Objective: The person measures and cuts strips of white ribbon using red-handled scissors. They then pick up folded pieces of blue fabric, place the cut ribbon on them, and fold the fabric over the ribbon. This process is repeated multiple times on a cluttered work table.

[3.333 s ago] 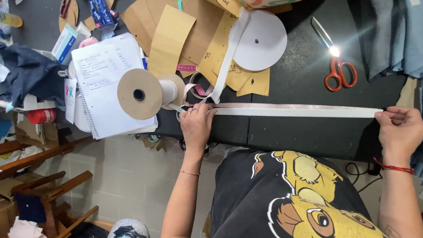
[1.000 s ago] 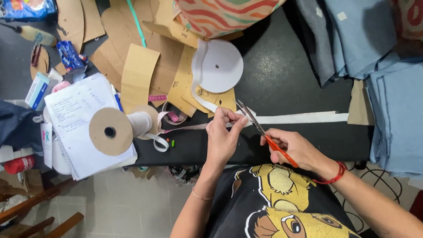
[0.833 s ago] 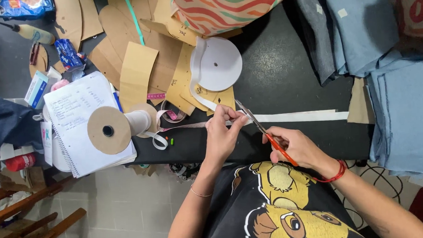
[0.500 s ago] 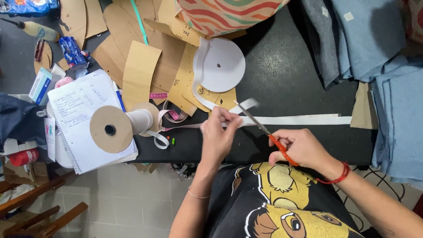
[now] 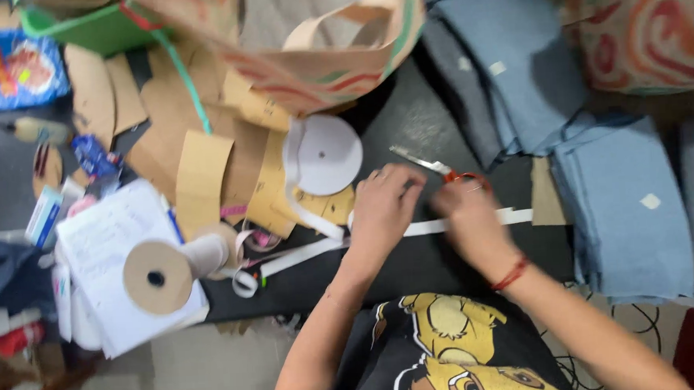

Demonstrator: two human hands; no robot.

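Both my hands meet over the black worktable (image 5: 430, 127), where a length of white tape (image 5: 475, 221) lies flat along the near edge. My left hand (image 5: 383, 209) rests palm-down on the tape, fingers curled and pressing it to the tabletop just where the strip passes beneath them. My right hand (image 5: 467, 216) sits beside it, blurred, over the same strip; I cannot tell how its fingers stand, nor whether they pinch the tape or only cover it. A red bracelet (image 5: 512, 273) circles that wrist.

The scissors (image 5: 439, 168) — orange handles, steel blades pointing left — lie on the table just beyond my right hand, the handles close against the fingers; whether I touch them is unclear through the blur.

From my left hand the tape runs leftward to a loose loop near a cardboard spool (image 5: 157, 276), which stands on a pad of white paper (image 5: 116, 247). A round white tape roll (image 5: 321, 154) lies flat just past my left fingertips, one strand trailing down from it toward the tape. Brown cardboard pattern pieces (image 5: 203, 167) fan out to its left, and a printed paper bag (image 5: 308, 54) leans over the far edge of the table. Folded blue denim (image 5: 625, 212) is stacked to the right, the tape's free end stopping just short of it beside a small cardboard tab (image 5: 547, 196).
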